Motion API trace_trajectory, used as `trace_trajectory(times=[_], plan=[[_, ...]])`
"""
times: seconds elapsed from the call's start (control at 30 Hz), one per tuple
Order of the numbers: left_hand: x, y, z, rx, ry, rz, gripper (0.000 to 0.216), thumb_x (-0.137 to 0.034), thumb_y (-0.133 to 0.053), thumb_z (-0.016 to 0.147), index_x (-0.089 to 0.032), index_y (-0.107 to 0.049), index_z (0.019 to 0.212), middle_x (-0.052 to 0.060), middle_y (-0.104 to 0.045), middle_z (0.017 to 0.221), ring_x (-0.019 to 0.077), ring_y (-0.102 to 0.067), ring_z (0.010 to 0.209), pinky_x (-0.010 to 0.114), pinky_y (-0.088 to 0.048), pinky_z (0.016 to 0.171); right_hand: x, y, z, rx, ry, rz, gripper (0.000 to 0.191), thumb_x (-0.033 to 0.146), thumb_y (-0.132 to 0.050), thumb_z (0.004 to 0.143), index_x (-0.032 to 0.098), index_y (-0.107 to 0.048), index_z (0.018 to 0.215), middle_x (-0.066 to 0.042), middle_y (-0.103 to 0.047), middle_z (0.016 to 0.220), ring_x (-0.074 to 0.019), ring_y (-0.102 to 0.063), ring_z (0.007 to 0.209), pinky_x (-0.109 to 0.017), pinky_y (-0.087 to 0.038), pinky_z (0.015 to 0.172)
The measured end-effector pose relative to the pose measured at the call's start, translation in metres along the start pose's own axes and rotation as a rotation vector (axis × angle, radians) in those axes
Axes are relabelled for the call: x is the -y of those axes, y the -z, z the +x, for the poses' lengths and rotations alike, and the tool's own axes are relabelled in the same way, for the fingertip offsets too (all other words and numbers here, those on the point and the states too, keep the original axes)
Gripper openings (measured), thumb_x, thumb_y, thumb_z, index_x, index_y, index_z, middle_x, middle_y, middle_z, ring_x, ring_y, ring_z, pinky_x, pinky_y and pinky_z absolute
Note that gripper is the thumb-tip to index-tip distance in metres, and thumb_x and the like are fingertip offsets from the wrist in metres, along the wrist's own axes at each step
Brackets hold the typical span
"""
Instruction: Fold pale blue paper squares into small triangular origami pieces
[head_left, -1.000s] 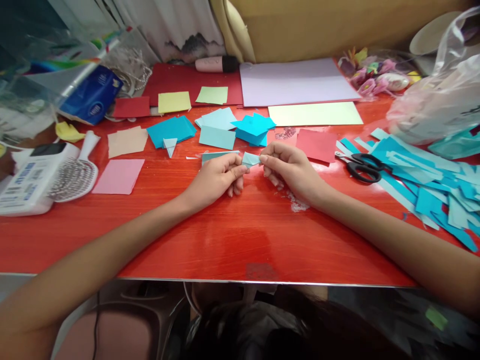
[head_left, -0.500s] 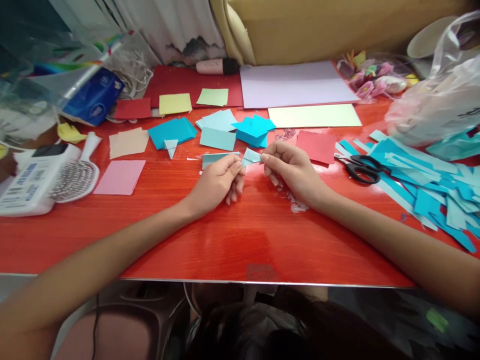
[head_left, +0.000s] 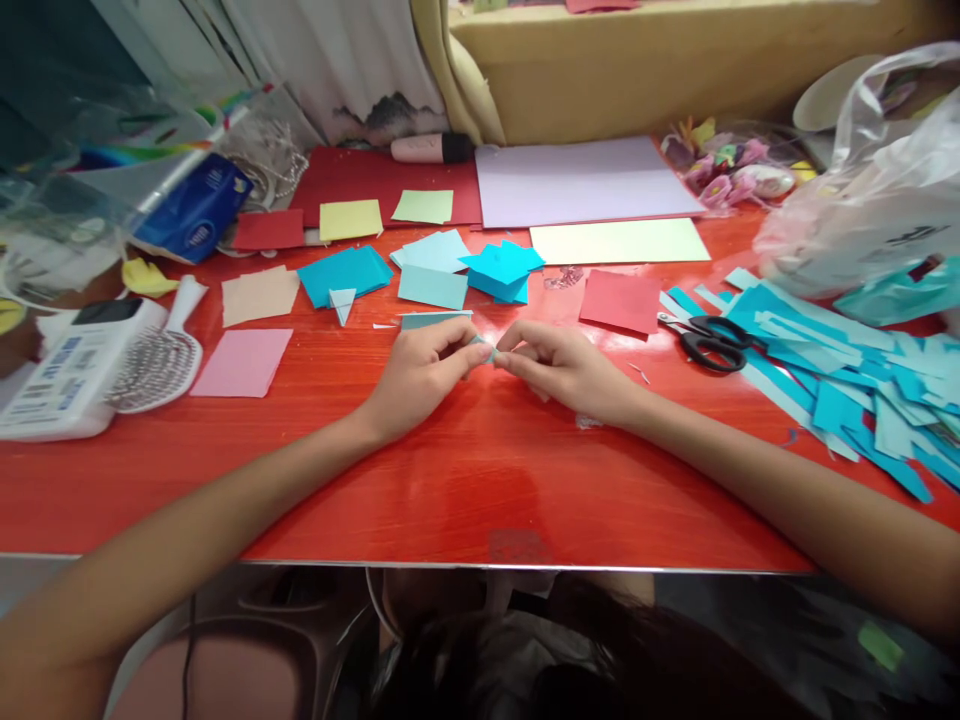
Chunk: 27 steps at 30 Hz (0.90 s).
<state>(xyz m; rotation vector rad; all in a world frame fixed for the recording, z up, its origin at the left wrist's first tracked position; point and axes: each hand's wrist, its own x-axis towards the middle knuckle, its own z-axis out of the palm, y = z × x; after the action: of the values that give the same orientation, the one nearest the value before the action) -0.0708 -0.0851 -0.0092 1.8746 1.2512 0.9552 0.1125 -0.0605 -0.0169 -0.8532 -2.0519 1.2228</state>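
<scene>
My left hand [head_left: 424,370] and my right hand [head_left: 559,365] meet fingertip to fingertip over the red table [head_left: 465,480]. Both pinch a small folded light-blue paper piece [head_left: 489,349], which is almost wholly hidden between the fingers. A light-blue strip [head_left: 431,320] lies just behind my left hand. Stacks of blue paper squares [head_left: 499,268] sit a little further back.
Black scissors [head_left: 709,342] lie right of my right hand, beside a heap of blue paper offcuts [head_left: 847,375]. A hairbrush [head_left: 157,355] and a white device [head_left: 64,370] are at the left. Coloured sheets, a pink square [head_left: 241,362] and a plastic bag [head_left: 870,210] surround the work spot.
My hands have closed in on each other and dropped nearer the table; the folded blue piece, plainly visible before, is now mostly covered by my fingers.
</scene>
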Motion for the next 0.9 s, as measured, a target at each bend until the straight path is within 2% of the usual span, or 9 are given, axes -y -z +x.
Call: trace_trajectory(times=[0.13, 0.27, 0.37, 0.57, 0.67, 0.77, 0.83, 0.9], plan=[[-0.001, 0.0, -0.002, 0.07, -0.058, 0.114, 0.026, -0.027, -0.047, 0.088, -0.018, -0.044, 0.063, -0.004, -0.038, 0.056, 0.0087, -0.034, 0.053, 0.024, -0.027, 0.052, 0.001, 0.001, 0.0, 0.116, -0.001, -0.003, 0.027, 0.038, -0.05, 0.09, 0.019, -0.044, 0.072, 0.008, -0.036, 0.048, -0.006, -0.032, 0.043, -0.021, -0.023, 0.042], [-0.001, -0.003, -0.004, 0.058, -0.134, 0.168, 0.029, -0.022, -0.042, 0.089, -0.018, -0.036, 0.061, -0.004, -0.036, 0.055, 0.0093, -0.033, 0.053, 0.024, -0.026, 0.052, 0.0, -0.001, -0.001, 0.138, 0.074, -0.005, 0.032, 0.034, -0.051, 0.09, 0.02, -0.036, 0.066, 0.007, -0.029, 0.054, -0.0064, -0.026, 0.048, -0.022, -0.021, 0.044], [-0.001, -0.002, -0.004, 0.028, -0.145, 0.203, 0.029, -0.02, -0.045, 0.087, -0.018, -0.038, 0.059, -0.005, -0.035, 0.053, 0.0089, -0.033, 0.052, 0.024, -0.025, 0.052, 0.0, -0.003, -0.001, 0.128, 0.095, -0.043, 0.034, 0.032, -0.052, 0.089, 0.02, -0.032, 0.064, 0.007, -0.027, 0.055, -0.0069, -0.024, 0.049, -0.023, -0.019, 0.045], [0.004, -0.002, 0.001, -0.062, 0.002, 0.099, 0.042, -0.043, -0.043, 0.092, -0.017, -0.042, 0.059, -0.005, -0.037, 0.054, 0.0078, -0.036, 0.053, 0.022, -0.028, 0.053, -0.004, -0.002, 0.001, -0.098, -0.013, -0.083, 0.033, 0.042, -0.052, 0.088, 0.02, -0.04, 0.067, 0.007, -0.028, 0.053, -0.0081, -0.026, 0.05, -0.024, -0.019, 0.046], [0.001, -0.003, -0.002, -0.057, -0.046, 0.124, 0.04, -0.044, -0.04, 0.093, -0.017, -0.047, 0.064, -0.004, -0.041, 0.055, 0.008, -0.038, 0.053, 0.023, -0.03, 0.054, -0.005, -0.001, 0.002, -0.094, -0.03, -0.025, 0.032, 0.045, -0.052, 0.088, 0.019, -0.044, 0.07, 0.006, -0.029, 0.055, -0.0081, -0.026, 0.051, -0.024, -0.019, 0.047], [-0.005, 0.005, -0.003, -0.064, -0.086, 0.109, 0.04, -0.044, -0.036, 0.094, -0.018, -0.048, 0.066, -0.003, -0.042, 0.053, 0.0087, -0.04, 0.05, 0.023, -0.031, 0.05, -0.007, 0.0, 0.005, -0.115, -0.022, 0.117, 0.038, 0.05, -0.045, 0.09, 0.019, -0.046, 0.07, 0.006, -0.031, 0.055, -0.0078, -0.026, 0.049, -0.024, -0.019, 0.046], [-0.007, 0.02, 0.001, -0.114, -0.067, 0.005, 0.037, -0.046, -0.036, 0.093, -0.019, -0.049, 0.071, -0.003, -0.044, 0.055, 0.0091, -0.041, 0.048, 0.023, -0.031, 0.047, -0.011, 0.003, 0.009, -0.277, -0.01, 0.271, 0.04, 0.052, -0.043, 0.09, 0.02, -0.04, 0.066, 0.007, -0.028, 0.053, -0.0071, -0.024, 0.047, -0.024, -0.018, 0.045], [-0.005, 0.04, 0.009, -0.223, -0.054, -0.109, 0.029, -0.044, -0.041, 0.091, -0.021, -0.051, 0.078, -0.002, -0.047, 0.06, 0.0089, -0.041, 0.046, 0.024, -0.032, 0.045, -0.018, 0.007, 0.014, -0.436, -0.036, 0.35, 0.038, 0.051, -0.047, 0.088, 0.02, -0.041, 0.067, 0.008, -0.028, 0.049, -0.0066, -0.022, 0.043, -0.024, -0.017, 0.043]])
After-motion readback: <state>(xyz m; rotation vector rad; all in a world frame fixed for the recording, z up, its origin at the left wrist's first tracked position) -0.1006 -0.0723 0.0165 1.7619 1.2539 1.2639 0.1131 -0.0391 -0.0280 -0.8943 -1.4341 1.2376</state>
